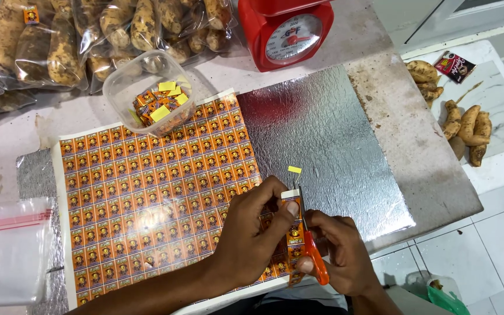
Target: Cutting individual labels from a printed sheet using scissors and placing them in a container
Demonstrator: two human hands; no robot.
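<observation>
The lower end of the sticker strip [294, 236] is hidden behind both hands, and its print is too small to be made out. The strip is held at the counter's near edge, over the orange sticker sheet [147, 192]. The left hand [252, 233] is curled, its grip pinched on the strip's top. The right hand [339, 254] is wrapped around the orange-handled scissors [310, 242], blades upward beside the strip. The forearms are cut off below.
</observation>
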